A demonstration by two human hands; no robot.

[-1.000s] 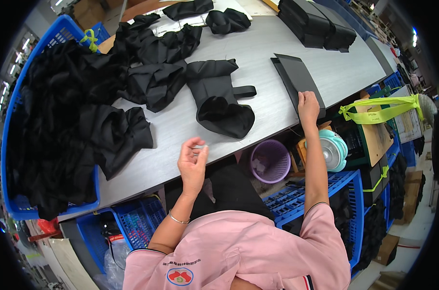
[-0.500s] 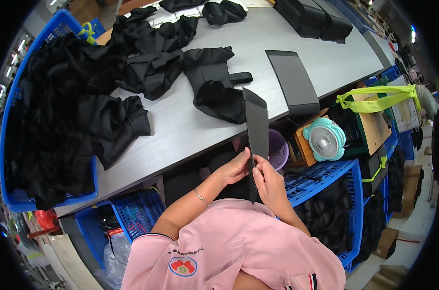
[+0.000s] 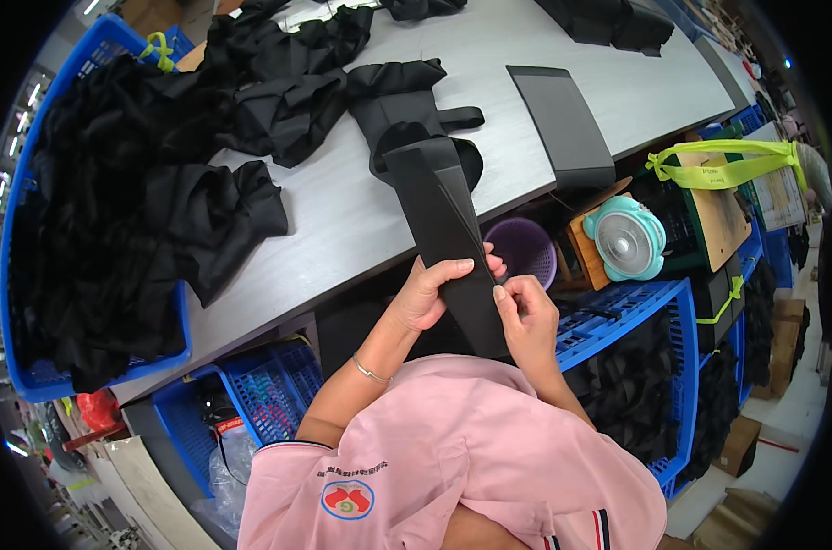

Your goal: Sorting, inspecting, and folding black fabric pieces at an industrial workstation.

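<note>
A long, stiff-looking black folded panel (image 3: 427, 203) is held in front of me, slanting up over the table's near edge, with its layers slightly parted along the right side. My left hand (image 3: 432, 291) grips it low down, thumb on its face and fingertips showing beyond the right edge. My right hand (image 3: 529, 321) pinches that same edge between thumb and bent finger. Behind the panel's upper end lies a black cloth piece (image 3: 393, 101) with a short strap loop. A similar dark grey panel (image 3: 563, 119) rests flat at the table's near right edge.
Black cloth pieces heap over a blue basket (image 3: 182, 341) at left and across the grey table (image 3: 333, 238). Black stacked pieces (image 3: 608, 23) lie far right. A purple basket (image 3: 526, 252), turquoise fan (image 3: 625, 240) and blue crate (image 3: 631, 321) stand right, below table height.
The panel has turned from edge-on to showing its broad face, its top swinging left. My left thumb now lies across the face, and my right hand has shifted slightly right along the edge.
</note>
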